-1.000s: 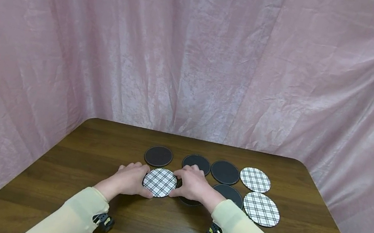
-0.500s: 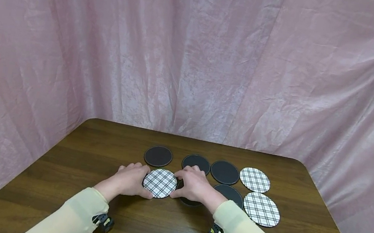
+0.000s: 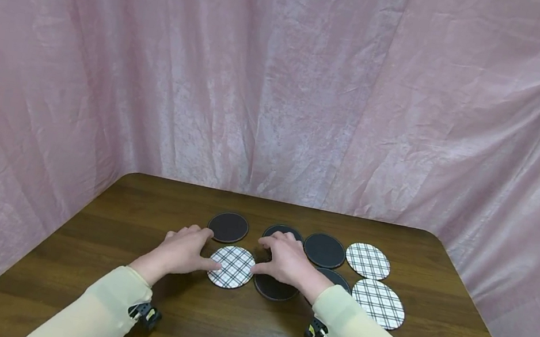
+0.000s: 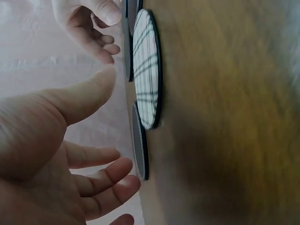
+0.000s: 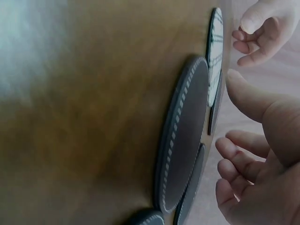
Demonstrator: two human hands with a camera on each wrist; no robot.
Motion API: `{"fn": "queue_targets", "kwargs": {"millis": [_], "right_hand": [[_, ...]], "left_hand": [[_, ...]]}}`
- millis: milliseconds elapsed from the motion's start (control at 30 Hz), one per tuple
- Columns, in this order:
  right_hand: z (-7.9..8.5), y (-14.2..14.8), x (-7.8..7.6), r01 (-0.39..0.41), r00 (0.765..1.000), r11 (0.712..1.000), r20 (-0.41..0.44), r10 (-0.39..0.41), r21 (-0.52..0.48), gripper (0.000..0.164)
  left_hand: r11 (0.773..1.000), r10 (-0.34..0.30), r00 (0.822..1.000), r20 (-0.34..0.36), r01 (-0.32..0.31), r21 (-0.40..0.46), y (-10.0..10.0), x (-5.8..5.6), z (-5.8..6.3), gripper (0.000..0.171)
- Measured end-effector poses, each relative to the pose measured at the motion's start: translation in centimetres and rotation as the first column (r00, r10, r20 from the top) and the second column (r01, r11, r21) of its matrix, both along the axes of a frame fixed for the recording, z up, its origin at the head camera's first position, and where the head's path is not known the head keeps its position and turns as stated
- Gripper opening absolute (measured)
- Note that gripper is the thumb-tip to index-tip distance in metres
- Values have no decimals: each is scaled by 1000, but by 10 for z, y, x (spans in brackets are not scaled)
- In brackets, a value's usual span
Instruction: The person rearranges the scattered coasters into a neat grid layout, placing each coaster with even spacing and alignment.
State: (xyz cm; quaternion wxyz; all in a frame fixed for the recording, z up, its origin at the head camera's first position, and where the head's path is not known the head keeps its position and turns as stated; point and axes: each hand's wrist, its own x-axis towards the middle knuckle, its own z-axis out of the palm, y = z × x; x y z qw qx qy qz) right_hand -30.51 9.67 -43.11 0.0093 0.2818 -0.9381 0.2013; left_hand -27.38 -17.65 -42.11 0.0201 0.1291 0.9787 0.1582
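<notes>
A round white coaster with dark plaid lines (image 3: 233,275) lies flat on the table between my two hands. My left hand (image 3: 180,250) is raised just left of it, its thumb overlapping the coaster's edge in the head view. The left wrist view shows the left thumb and fingers (image 4: 105,180) spread apart, holding nothing. My right hand (image 3: 285,263) hovers over a dark coaster with a stitched rim (image 5: 185,140), its thumb pointing at the plaid coaster's right edge. In the right wrist view its fingers (image 5: 241,157) are loosely bent and hold nothing.
Behind the plaid coaster lies a dark coaster (image 3: 228,228). To the right, another dark coaster (image 3: 324,250) and two plaid ones (image 3: 368,260) sit close together, with more dark ones partly hidden by my right hand. A pink curtain (image 3: 283,83) hangs behind the wooden table (image 3: 138,207).
Both hands have let go of the plaid coaster's sides and lifted slightly, the left one drifting left. The coaster now lies free, and more of the dark coaster beside it shows.
</notes>
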Motion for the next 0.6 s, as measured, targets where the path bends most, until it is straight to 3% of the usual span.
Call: {"fn": "queue_targets", "kwargs": {"millis": [133, 600], "right_hand": [[5, 1, -10, 36, 999, 999, -19, -36, 4, 69], [12, -14, -44, 53, 998, 996, 22, -55, 76, 75]], "left_hand": [[999, 36, 999, -10, -36, 18, -6, -9, 0, 87], [997, 57, 998, -24, -56, 50, -14, -44, 3, 84]]}}
